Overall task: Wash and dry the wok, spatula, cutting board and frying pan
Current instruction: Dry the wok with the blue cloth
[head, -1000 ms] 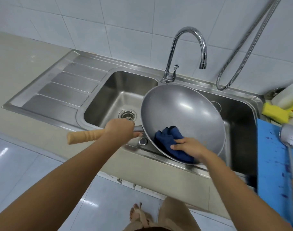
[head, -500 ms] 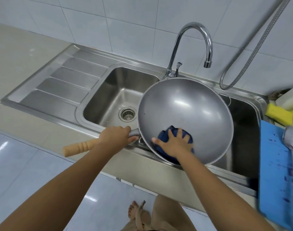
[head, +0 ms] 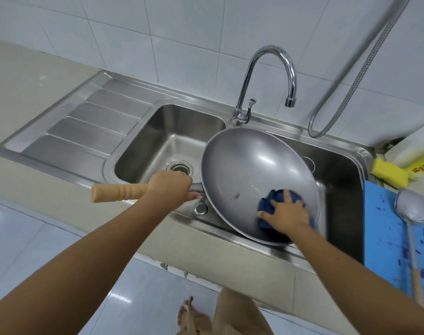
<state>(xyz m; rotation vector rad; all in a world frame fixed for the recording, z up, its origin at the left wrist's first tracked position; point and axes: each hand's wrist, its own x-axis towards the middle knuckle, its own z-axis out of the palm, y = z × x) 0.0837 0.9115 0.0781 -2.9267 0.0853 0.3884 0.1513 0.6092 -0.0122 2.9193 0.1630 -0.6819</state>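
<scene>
Your left hand (head: 170, 187) is wrapped round the wooden handle (head: 119, 192), tipping the wok (head: 249, 170) over the sink's (head: 143, 146) front edge so its inside faces you. Your right hand (head: 287, 215), fingers spread flat, presses a blue cloth (head: 266, 204) against the lower wall, probably drying it. The spatula (head: 415, 207) lies on the cutting board (head: 380, 228) at the worktop's right end.

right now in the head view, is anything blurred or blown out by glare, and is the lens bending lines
Head view: motion blur smears the right hand and the blue cloth low in the wok; a soft glare patch sits on its bowl, nothing washed out; the wide-angle lens bows the sink edges and the wall tile lines; the faucet looks sharp.
</scene>
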